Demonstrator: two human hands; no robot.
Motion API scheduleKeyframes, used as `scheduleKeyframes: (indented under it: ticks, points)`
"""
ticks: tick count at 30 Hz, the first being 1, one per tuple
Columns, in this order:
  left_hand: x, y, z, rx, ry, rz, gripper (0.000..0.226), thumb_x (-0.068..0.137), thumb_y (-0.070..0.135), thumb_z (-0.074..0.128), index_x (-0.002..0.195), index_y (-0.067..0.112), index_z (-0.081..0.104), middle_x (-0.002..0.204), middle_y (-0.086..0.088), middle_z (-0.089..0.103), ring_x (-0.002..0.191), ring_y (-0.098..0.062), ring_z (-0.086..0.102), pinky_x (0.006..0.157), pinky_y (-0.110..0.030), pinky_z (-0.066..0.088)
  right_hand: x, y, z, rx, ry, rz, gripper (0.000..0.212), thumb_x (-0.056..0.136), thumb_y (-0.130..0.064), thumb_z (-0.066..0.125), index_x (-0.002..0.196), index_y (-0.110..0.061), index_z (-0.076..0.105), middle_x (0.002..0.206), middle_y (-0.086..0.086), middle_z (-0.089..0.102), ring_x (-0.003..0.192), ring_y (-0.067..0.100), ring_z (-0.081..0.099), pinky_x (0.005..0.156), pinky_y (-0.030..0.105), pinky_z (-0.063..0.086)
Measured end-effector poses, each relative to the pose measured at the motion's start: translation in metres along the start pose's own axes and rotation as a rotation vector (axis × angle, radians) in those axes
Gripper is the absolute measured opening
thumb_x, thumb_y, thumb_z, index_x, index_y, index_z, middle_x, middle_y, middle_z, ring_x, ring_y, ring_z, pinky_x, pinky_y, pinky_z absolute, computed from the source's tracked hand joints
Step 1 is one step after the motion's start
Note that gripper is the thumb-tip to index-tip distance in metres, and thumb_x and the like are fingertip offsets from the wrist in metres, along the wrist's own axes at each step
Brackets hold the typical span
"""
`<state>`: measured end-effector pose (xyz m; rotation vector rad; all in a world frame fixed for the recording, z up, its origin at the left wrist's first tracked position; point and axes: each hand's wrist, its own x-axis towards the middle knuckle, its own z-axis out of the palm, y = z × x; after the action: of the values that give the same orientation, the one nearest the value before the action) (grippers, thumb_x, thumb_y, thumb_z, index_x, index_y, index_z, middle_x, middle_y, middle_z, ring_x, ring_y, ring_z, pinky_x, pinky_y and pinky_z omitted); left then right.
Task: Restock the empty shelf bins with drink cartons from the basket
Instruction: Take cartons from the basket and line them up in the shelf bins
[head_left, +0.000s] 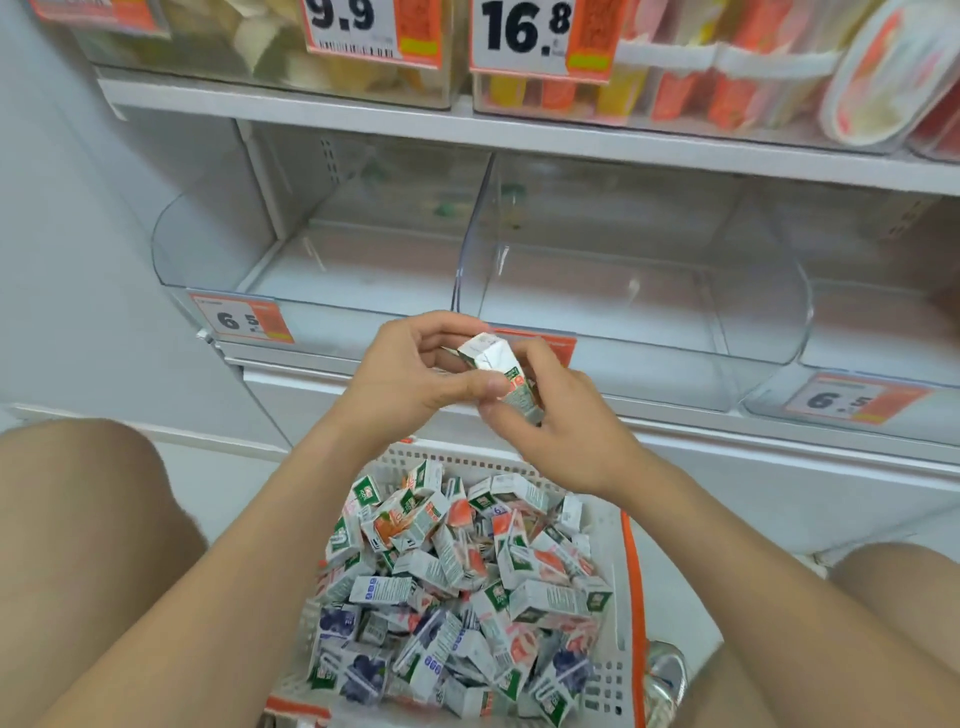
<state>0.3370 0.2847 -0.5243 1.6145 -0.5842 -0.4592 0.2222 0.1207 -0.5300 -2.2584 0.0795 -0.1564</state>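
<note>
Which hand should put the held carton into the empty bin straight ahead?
Right, likely: right hand wraps the carton body, nearer the middle bin; left hand only pinches its top end.

Left hand (410, 374) and right hand (563, 431) close together, fingers (431, 330) curled.

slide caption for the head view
Left hand and right hand hold a drink carton over the basket, shelf bins empty
</note>
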Motion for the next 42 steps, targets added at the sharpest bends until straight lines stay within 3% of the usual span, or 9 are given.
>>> scheduleKeyframes:
  ticks: [7,10,14,18,25,29,34,39,42]
  points:
    - [-0.002,0.021,0.007,0.078,0.128,0.134,0.027,0.110,0.027,0.053,0.117,0.014,0.075,0.102,-0.008,0.077,0.086,-0.024,0.073,0.078,-0.048,0.064,0.013,-0.031,-0.005,0.469,0.155,0.210,0.017,0.101,-0.034,0.066,0.103,-0.019,0.073,0.081,-0.006,0.073,0.079,0.020,0.070,0.088,0.056,0.060]
    - [-0.001,0.027,-0.005,0.365,0.209,0.252,0.026,0.110,0.026,0.046,0.118,0.022,0.071,0.103,0.007,0.074,0.085,-0.013,0.070,0.078,-0.042,0.060,0.026,-0.053,-0.014,0.579,0.283,0.246,0.020,0.101,-0.023,0.067,0.119,-0.015,0.067,0.107,0.011,0.076,0.081,0.016,0.074,0.072,0.039,0.062]
    - [0.004,0.030,-0.032,0.755,0.205,0.343,0.024,0.100,0.010,0.055,0.118,0.023,0.066,0.118,0.005,0.059,0.096,-0.010,0.057,0.088,-0.027,0.046,0.060,-0.067,-0.046,0.335,0.488,0.242,0.032,0.095,-0.016,0.068,0.120,-0.017,0.049,0.107,0.000,0.063,0.079,0.005,0.071,0.056,0.016,0.054]
    - [0.020,0.019,-0.052,0.984,0.109,0.315,0.032,0.096,0.014,0.060,0.126,0.022,0.060,0.125,-0.001,0.056,0.114,-0.025,0.052,0.101,-0.042,0.044,0.094,-0.044,-0.059,0.013,0.344,0.278,0.040,0.086,-0.020,0.071,0.118,-0.023,0.047,0.108,0.006,0.063,0.100,0.033,0.070,0.082,0.047,0.062]
    - [0.029,-0.011,-0.036,1.140,0.078,0.206,0.042,0.090,0.010,0.055,0.125,0.032,0.061,0.122,0.008,0.059,0.115,-0.022,0.052,0.106,-0.045,0.024,0.133,-0.010,-0.041,-0.230,-0.085,0.332,0.022,0.081,-0.022,0.082,0.102,-0.021,0.076,0.098,0.005,0.075,0.093,0.023,0.069,0.077,0.029,0.052]
    - [0.020,-0.025,-0.025,1.133,0.106,0.211,0.063,0.077,-0.001,0.050,0.134,0.025,0.056,0.126,0.004,0.055,0.126,-0.023,0.046,0.115,-0.047,0.012,0.142,-0.013,-0.045,-0.109,-0.268,0.390,0.021,0.081,-0.023,0.067,0.088,-0.003,0.066,0.079,0.009,0.061,0.072,0.023,0.055,0.069,0.036,0.043]
    - [0.006,-0.034,-0.013,0.952,0.180,0.305,0.070,0.078,-0.007,0.052,0.146,0.010,0.047,0.150,-0.010,0.042,0.146,-0.032,0.032,0.125,-0.052,0.011,0.126,-0.017,-0.046,-0.190,-0.220,0.302,0.017,0.093,-0.025,0.050,0.080,-0.015,0.056,0.080,0.007,0.054,0.075,0.023,0.045,0.068,0.036,0.036]
    - [-0.020,-0.054,-0.002,0.965,0.353,0.513,0.037,0.079,-0.002,0.058,0.115,0.008,0.059,0.116,-0.011,0.054,0.104,-0.033,0.049,0.090,-0.043,0.042,0.095,-0.034,-0.026,-0.473,0.195,0.037,0.030,0.094,-0.024,0.049,0.117,-0.012,0.064,0.110,0.011,0.066,0.106,0.032,0.058,0.087,0.039,0.047]
    - [-0.035,-0.086,0.002,0.921,0.057,0.251,0.016,0.090,0.013,0.058,0.105,0.017,0.060,0.098,0.001,0.058,0.089,-0.026,0.058,0.075,-0.041,0.049,0.060,-0.059,-0.008,-0.455,0.286,-0.122,0.018,0.085,-0.023,0.044,0.093,-0.018,0.060,0.091,0.006,0.066,0.088,0.032,0.059,0.076,0.042,0.050]
